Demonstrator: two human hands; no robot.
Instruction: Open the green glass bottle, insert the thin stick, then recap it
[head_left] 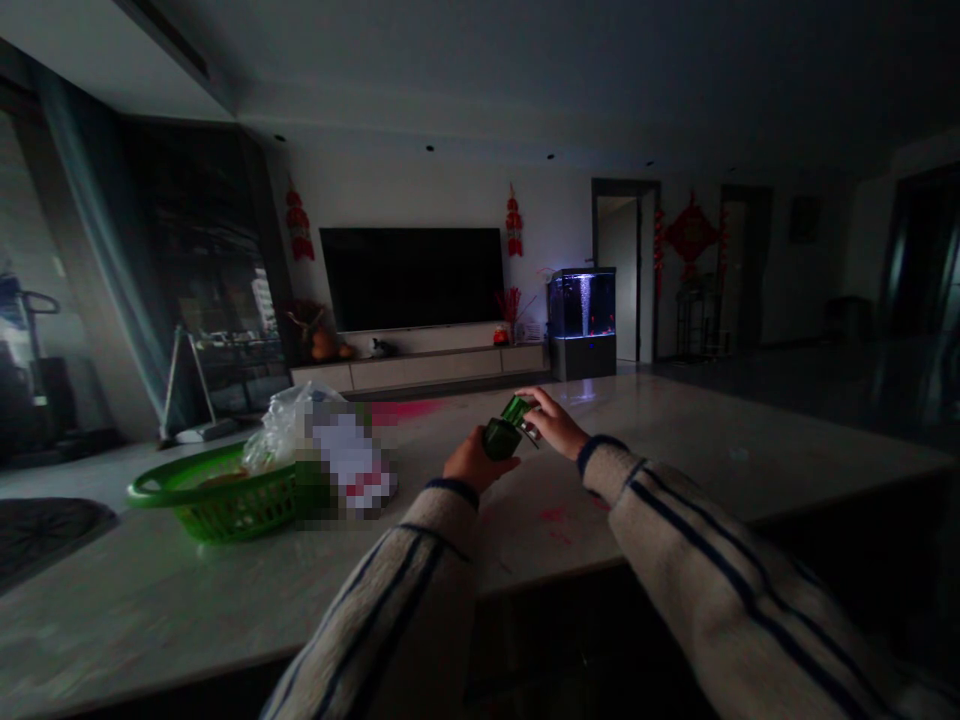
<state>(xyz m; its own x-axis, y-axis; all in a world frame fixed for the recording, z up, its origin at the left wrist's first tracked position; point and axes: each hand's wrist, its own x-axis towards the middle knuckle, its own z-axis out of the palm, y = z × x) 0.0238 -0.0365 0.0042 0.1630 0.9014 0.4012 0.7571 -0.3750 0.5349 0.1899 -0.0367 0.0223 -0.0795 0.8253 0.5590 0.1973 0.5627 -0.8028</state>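
Above a pale stone counter [675, 440] my left hand [471, 465] is closed around the lower part of a small dark green object [501, 434], perhaps a bottle or jar. My right hand [553, 420] pinches its upper end, where a lighter green piece shows. Both arms wear cream sleeves with dark stripes. The room is dim and the object's details are hard to make out.
A green plastic basket [214, 497] with a clear plastic bag [289, 425] stands on the counter to the left, a blurred package beside it. Pink marks spot the counter. Beyond are a wall television [411, 277], a lit fish tank [582, 305] and red hanging ornaments.
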